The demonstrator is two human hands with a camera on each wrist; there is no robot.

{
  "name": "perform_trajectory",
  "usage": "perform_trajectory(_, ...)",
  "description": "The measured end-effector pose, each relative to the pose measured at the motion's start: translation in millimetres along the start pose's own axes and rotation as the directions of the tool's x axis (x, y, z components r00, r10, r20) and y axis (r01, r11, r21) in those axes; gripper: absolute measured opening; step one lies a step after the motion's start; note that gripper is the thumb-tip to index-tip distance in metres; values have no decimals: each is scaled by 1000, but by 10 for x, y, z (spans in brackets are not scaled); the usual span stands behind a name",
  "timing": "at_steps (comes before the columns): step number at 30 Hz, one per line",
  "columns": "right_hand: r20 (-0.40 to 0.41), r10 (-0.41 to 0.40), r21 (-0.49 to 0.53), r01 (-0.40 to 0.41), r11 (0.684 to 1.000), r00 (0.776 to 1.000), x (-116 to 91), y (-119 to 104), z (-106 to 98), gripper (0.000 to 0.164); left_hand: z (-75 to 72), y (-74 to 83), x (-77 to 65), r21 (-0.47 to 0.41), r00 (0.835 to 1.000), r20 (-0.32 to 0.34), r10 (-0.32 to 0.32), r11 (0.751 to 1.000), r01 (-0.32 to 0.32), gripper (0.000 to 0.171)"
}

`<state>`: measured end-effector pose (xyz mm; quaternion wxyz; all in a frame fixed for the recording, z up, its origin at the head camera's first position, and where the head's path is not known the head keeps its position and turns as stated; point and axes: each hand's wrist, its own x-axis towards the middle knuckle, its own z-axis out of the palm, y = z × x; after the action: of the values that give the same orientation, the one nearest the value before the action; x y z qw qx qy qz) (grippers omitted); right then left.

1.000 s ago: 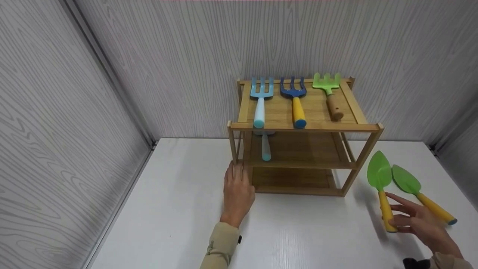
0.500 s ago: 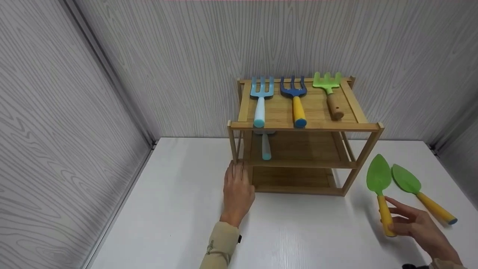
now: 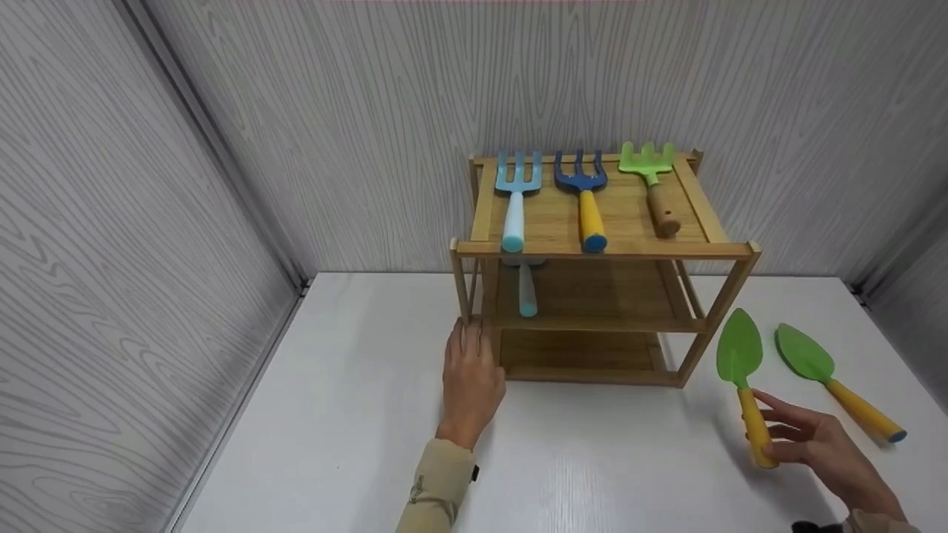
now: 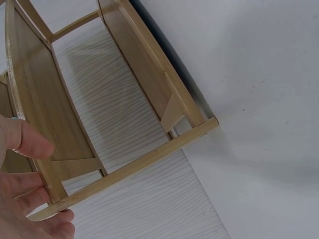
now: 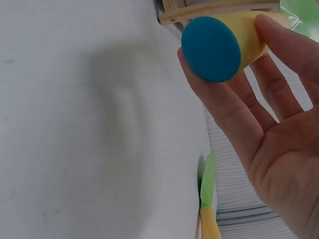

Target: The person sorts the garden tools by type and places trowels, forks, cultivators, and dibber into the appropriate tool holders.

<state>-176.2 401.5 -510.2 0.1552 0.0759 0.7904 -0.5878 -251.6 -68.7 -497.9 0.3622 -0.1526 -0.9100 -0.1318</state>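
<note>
My left hand grips the front left part of a three-tier wooden shelf rack. In the left wrist view its thumb and fingers wrap a shelf's edge beside the side post. To the right of the rack, my right hand pinches the yellow handle of a green-bladed garden trowel, held above the table with the blade pointing away. The handle's blue end faces the right wrist camera. A second green trowel with a yellow handle lies on the table beyond that hand.
On the top shelf lie three hand forks: a light blue one, a dark blue one with yellow handle, and a green one with wooden handle. A pale-handled tool lies on the middle shelf, its head mostly hidden. Grey panels enclose the white table.
My right hand has brought the trowel a little left and toward me, tilting its blade slightly leftward. The left hand stays on the rack, and the other tools lie as before.
</note>
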Motion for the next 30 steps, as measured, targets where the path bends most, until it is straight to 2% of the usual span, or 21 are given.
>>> perform_trajectory(13, 75, -79, -34, 82, 996, 994, 8, -61, 76, 76, -22, 3, -18, -12, 1000, 27, -7, 1000, 7, 63)
perform_trajectory(23, 102, -118, -65, 125, 990, 988, 93, -254, 159, 73, -21, 6, 3, -12, 1000, 16, -1, 1000, 2, 60)
perform_trajectory(30, 156, -170, -74, 183, 980, 973, 147, -406, 233, 77, -5, 11, -2, -27, 1000, 14, -10, 1000, 10, 61)
